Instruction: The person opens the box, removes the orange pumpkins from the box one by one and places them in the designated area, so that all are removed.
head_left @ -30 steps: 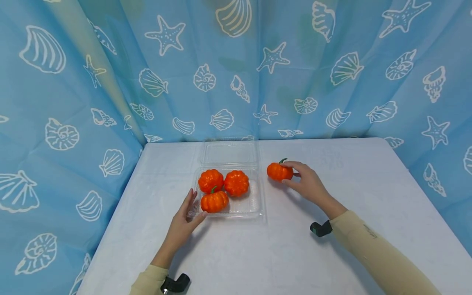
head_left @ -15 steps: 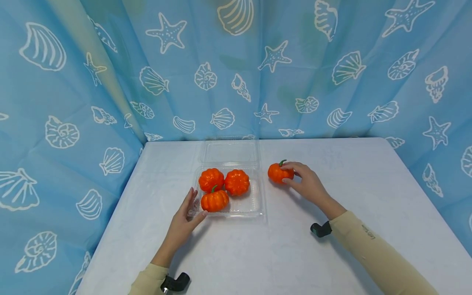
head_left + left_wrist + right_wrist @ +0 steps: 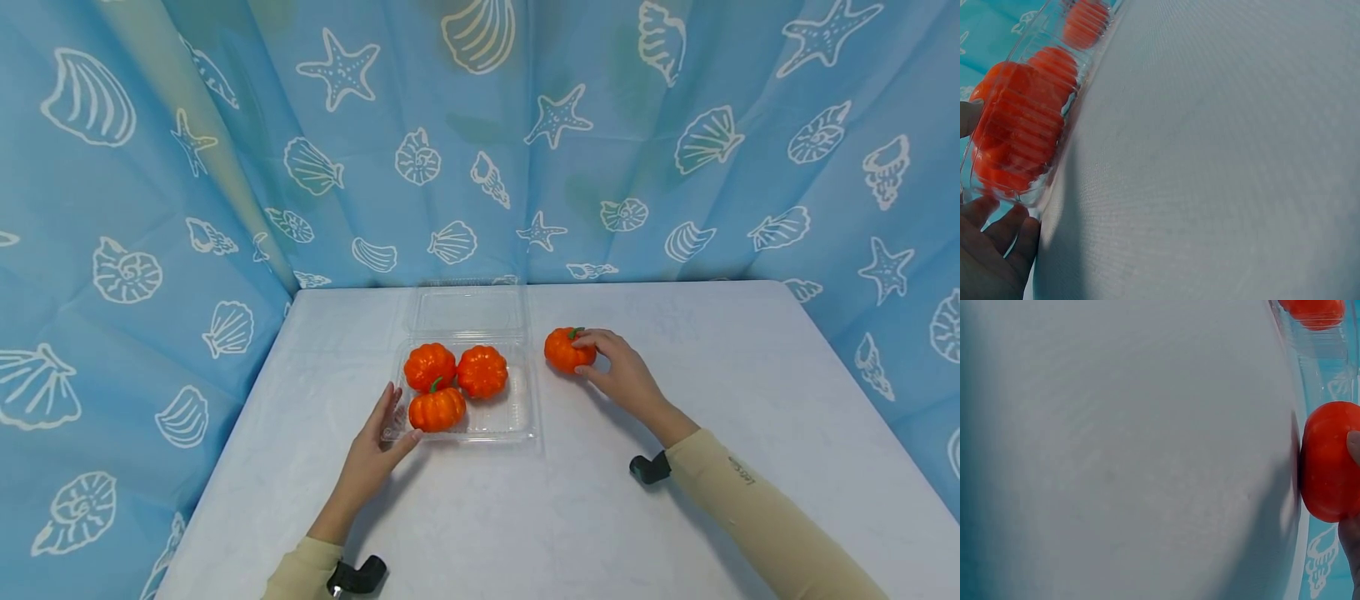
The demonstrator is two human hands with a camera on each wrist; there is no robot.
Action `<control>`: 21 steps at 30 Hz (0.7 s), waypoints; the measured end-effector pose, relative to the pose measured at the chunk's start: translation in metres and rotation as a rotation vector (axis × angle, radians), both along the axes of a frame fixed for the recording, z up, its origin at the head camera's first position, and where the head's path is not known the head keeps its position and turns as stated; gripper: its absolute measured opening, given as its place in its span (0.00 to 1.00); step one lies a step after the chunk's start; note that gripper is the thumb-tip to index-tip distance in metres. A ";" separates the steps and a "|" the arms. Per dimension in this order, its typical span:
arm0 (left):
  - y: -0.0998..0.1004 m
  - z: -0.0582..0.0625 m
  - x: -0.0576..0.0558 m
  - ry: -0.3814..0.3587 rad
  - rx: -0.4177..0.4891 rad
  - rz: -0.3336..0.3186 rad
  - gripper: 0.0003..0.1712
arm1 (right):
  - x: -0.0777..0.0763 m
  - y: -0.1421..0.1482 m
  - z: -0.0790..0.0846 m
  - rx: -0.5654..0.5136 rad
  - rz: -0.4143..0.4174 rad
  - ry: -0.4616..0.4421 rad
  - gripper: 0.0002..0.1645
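Note:
A small orange toy pumpkin (image 3: pixel 564 350) with a green stem sits right at the tabletop, to the right of a clear plastic clamshell box (image 3: pixel 517 417). My right hand (image 3: pixel 621 372) pinches this pumpkin, fingers over its top and thumb low on its near side; in the right wrist view the thumb (image 3: pixel 1354 447) lies on its skin. Inside the box are three more pumpkins: one at the back left (image 3: pixel 429 365), one at the right (image 3: pixel 482 372) and one in front (image 3: pixel 437 409). My left hand (image 3: pixel 372 458) holds the box's near left corner, thumb at the front rim, fingers along the left side.
The box's lid (image 3: pixel 468 311) lies folded back toward the rear of the table. A white cloth covers the table (image 3: pixel 600 533). Behind and to the left hangs a blue curtain (image 3: pixel 480 100) printed with shells and starfish.
The pumpkin in my right hand has turned slightly, its stem now tipped lower toward the fingers. My left hand and the box have stayed in place.

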State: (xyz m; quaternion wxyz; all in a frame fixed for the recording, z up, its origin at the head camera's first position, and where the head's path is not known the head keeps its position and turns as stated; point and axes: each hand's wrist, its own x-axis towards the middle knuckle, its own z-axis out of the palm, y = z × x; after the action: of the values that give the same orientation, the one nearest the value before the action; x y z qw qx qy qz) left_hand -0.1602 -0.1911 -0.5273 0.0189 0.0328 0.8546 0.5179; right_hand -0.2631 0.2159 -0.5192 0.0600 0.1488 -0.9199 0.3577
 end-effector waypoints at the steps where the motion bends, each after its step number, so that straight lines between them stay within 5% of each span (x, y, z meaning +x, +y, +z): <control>1: 0.000 0.000 0.000 0.001 -0.002 0.001 0.53 | 0.000 0.000 -0.001 0.006 -0.002 0.002 0.23; 21: 0.001 0.004 0.001 -0.003 -0.005 0.001 0.53 | 0.010 -0.001 0.002 0.013 0.006 0.019 0.23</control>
State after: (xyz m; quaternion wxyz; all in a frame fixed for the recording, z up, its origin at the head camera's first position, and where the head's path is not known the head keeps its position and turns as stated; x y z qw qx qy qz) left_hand -0.1595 -0.1897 -0.5236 0.0198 0.0316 0.8558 0.5160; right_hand -0.2530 0.2152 -0.5169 0.0669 0.1554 -0.9211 0.3506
